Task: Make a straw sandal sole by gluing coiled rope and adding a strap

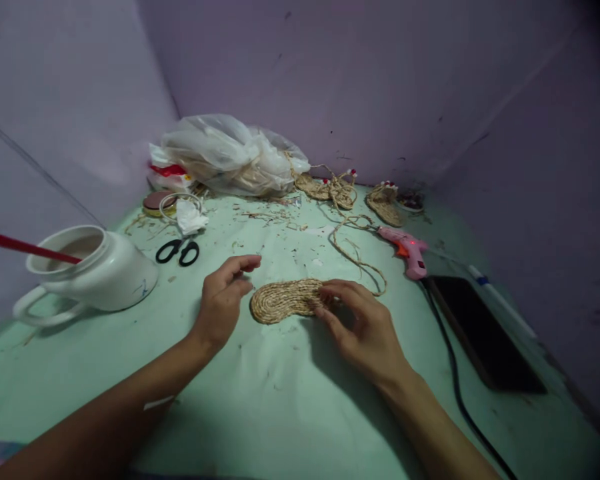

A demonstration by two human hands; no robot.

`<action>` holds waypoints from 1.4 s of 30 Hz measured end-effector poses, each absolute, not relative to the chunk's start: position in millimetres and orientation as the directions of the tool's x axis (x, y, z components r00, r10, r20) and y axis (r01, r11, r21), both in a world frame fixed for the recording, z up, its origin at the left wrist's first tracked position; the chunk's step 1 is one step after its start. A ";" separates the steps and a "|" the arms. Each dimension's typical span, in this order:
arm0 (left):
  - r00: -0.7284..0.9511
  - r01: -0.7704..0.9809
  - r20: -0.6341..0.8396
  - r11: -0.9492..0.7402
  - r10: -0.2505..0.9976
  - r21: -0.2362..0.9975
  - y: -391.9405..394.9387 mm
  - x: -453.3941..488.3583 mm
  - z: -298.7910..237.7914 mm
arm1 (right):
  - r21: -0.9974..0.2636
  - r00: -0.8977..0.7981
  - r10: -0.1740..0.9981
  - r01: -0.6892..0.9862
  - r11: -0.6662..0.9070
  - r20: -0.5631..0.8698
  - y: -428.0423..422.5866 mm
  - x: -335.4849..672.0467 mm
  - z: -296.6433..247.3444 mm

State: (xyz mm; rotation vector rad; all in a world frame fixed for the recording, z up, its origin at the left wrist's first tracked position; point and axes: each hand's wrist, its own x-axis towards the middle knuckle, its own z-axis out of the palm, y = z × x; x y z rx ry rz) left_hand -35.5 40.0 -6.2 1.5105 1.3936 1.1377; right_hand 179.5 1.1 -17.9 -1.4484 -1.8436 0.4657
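Observation:
A small shoe sole of coiled, braided straw cord lies on the pale green tabletop in front of me. My right hand has its thumb and fingers around the sole's right end, hiding part of it. Just off the rounded left end is my left hand, fingers apart and slightly curled, holding nothing. A loose length of straw cord runs from behind my right hand toward the back of the table.
At left are a white mug with a red-handled utensil and black-handled scissors. Right of me lie a pink glue gun and a dark phone. Behind are a plastic bag, straw sandals and straw scraps.

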 end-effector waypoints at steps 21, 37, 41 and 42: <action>0.542 0.739 0.158 -0.557 0.826 0.379 41.7 -14.8 -14.5 | -0.574 -0.215 0.891 0.699 0.426 0.400 10.4 167.7 -43.6; 0.571 0.686 0.235 -0.614 0.787 0.390 45.3 -9.9 -18.9 | -0.539 -0.201 0.877 0.722 0.433 0.436 8.3 150.7 -33.9; 0.554 0.693 0.221 -0.591 0.803 0.412 44.5 -9.2 -19.4 | -0.570 -0.237 0.858 0.663 0.486 0.455 8.6 152.4 -33.4; 0.557 0.690 0.218 -0.593 0.801 0.414 45.2 -9.6 -19.8 | -0.593 -0.233 0.861 0.643 0.485 0.451 9.4 153.2 -33.7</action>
